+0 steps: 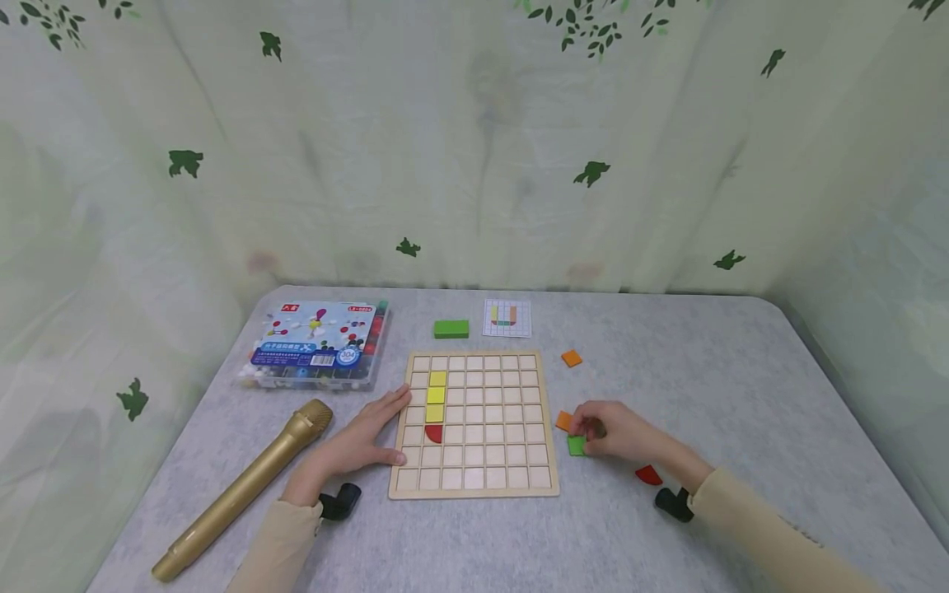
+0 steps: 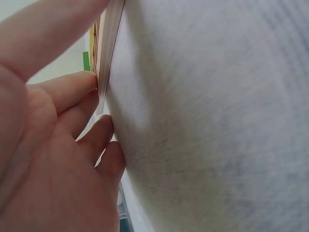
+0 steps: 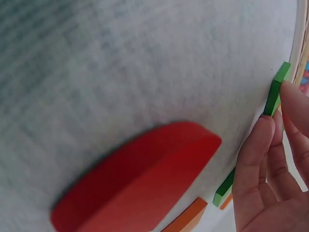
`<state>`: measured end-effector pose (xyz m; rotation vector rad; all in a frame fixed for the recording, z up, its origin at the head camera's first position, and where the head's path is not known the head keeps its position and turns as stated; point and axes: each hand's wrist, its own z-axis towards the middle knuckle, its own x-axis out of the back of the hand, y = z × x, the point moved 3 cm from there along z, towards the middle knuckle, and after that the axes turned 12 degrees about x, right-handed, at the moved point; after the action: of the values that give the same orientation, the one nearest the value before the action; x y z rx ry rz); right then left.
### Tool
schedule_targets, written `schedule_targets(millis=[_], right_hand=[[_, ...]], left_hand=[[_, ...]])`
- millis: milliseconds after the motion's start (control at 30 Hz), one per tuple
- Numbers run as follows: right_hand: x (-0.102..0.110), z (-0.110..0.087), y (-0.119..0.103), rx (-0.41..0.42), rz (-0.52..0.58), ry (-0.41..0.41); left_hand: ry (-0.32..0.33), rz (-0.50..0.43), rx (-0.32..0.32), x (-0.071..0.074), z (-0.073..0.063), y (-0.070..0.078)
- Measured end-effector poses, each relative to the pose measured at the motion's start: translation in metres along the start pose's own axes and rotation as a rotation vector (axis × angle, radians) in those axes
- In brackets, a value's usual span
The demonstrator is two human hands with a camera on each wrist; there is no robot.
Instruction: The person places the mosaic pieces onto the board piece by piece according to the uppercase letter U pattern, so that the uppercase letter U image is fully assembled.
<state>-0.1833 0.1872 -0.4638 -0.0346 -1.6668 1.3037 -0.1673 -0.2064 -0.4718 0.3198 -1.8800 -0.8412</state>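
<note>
Green tile (image 1: pixel 576 445): just right of the grid board (image 1: pixel 474 495).
Right hand (image 1: pixel 621 431): thumb and fingers pinch the green tile.
Left hand (image 1: pixel 362 438): spread, holding nothing, touching the grid board's left edge.
Nearer orange tile (image 1: pixel 563 421): just beside the right fingers; a careless sweep could knock it away.

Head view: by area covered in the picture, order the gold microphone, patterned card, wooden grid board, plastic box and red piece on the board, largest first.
1. Wooden grid board
2. Plastic box
3. Gold microphone
4. Patterned card
5. Red piece
</note>
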Motion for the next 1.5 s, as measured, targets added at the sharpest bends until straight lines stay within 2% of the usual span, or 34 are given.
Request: schedule_targets(millis=[133, 267, 567, 767, 1033, 1500], right_hand=[[-0.002, 0.001, -0.003, 0.014, -0.065, -0.01], [-0.003, 0.001, -0.004, 0.03, -0.046, -0.016], [0.002, 0.0, -0.001, -0.026, 0.292, -0.047], [0.008, 0.008, -0.006, 0.029, 0.379, -0.061], [0.007, 0.031, -0.019, -0.011, 0.374, -0.042], [-0.016, 0.095, -0.043, 0.071, 0.411, -0.075]], left_hand=[[-0.001, 0.0, -0.001, 0.0, 0.001, 0.0], [-0.001, -0.002, -0.001, 0.0, 0.001, 0.0], [0.002, 0.004, -0.001, 0.001, 0.0, 0.003], [0.004, 0.01, -0.001, 0.001, -0.001, 0.003], [0.005, 0.004, 0.001, 0.0, 0.0, 0.0], [0.009, 0.013, 0.004, 0.0, 0.0, 0.001]])
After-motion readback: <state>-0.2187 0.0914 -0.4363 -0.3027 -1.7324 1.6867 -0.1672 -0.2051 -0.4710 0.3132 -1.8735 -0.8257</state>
